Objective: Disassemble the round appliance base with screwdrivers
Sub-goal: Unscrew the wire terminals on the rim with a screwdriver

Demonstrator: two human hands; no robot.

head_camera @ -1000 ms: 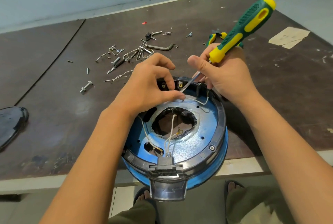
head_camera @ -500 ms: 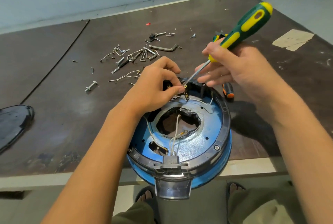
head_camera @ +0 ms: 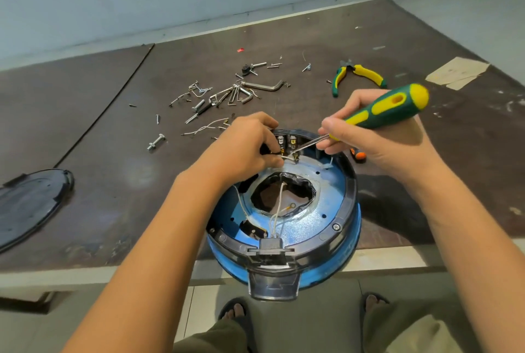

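Dark brown surface (head_camera: pixel 113 159), scuffed, runs back to a pale wall. Black lid (head_camera: pixel 31 205) lies flat at its left edge. Round appliance base (head_camera: pixel 318 219), blue with a black ring, sits at the near edge and overhangs toward the person's lap. Open side up, white wires showing through a ragged centre hole.

Beyond it:
- scatter of hex keys and screws (head_camera: pixel 227 94)
- green-yellow pliers (head_camera: pixel 359 74), far right
- cardboard scrap (head_camera: pixel 457 71)
- one bolt (head_camera: pixel 156 141)
- small orange-tipped driver (head_camera: pixel 358 154), partly hidden behind the right hand

Both hands over the base's far rim, close together, not touching. Left hand (head_camera: pixel 244 148) curled, thumb and forefinger pinching a white lead (head_camera: pixel 287 158) just below the terminal block (head_camera: pixel 287 141). Right hand (head_camera: pixel 369 139) wrapped round the screwdriver (head_camera: pixel 392 105). Shaft slants down-left, tip at the lead's end.

Against half a second ago: the handle lies at a flatter angle. The pliers, then mostly covered by the right hand, are in full view.
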